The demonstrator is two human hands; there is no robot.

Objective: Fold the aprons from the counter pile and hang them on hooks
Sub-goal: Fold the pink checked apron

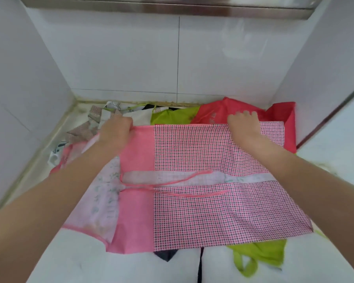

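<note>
The white desk (pixel 86 262) fills the alcove and carries the pile. On top lies the pink checked apron (pixel 213 211), spread flat and folded once along its far edge, over a red apron (pixel 282 113), a lime green apron (pixel 260 256) and a floral white apron (pixel 119 108). It looks thin, limp and light – likely to sag and slide, so the far corners are the places to hold. A loose pink tie strap (pixel 172 181) crosses its middle and may snag. The left hand (pixel 116 129) is clenched on the far-left edge; the right hand (pixel 243 124) rests on the far edge, fingers bent over it – whether this grip truly pinches the cloth, I cannot tell.
</note>
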